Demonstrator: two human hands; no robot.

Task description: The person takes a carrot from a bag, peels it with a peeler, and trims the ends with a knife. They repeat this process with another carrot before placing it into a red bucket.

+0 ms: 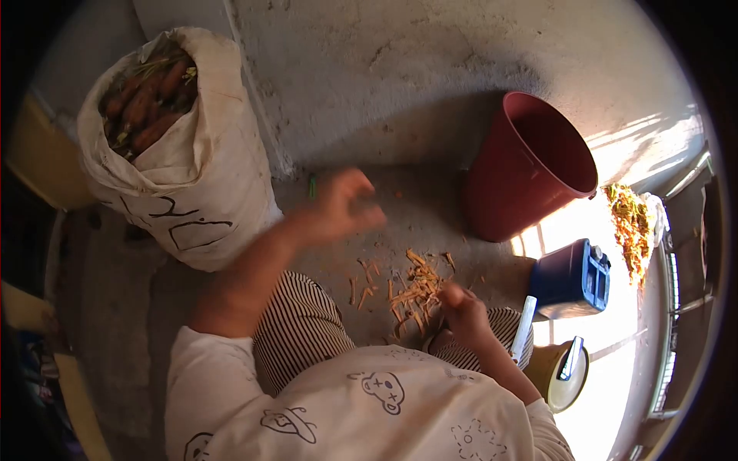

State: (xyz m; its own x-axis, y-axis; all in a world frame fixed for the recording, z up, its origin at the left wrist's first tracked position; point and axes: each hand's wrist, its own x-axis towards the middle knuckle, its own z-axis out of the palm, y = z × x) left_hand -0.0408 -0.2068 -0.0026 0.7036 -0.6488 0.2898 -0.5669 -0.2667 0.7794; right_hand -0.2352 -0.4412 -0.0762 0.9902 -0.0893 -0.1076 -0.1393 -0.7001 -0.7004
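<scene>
My left hand [344, 206] is raised over the floor between the white sack and the red bucket. It is blurred, with thumb and fingers curved and a gap between them; nothing shows in it. My right hand [464, 313] is closed in front of my right knee, beside the scattered orange peelings [417, 283] on the floor. Whatever it may hold is hidden. At the left stands the white sack [219, 165], its top rolled down, filled with reddish-brown roots that look like carrots [157, 96], with some green stalks.
A tall dark red bucket [500, 177] stands by the wall. Right of it are a blue jerrycan [565, 280], a yellowish lidded container [555, 376] and a heap of yellow-orange scraps [626, 230]. A pale narrow strip [523, 330] stands near my right forearm.
</scene>
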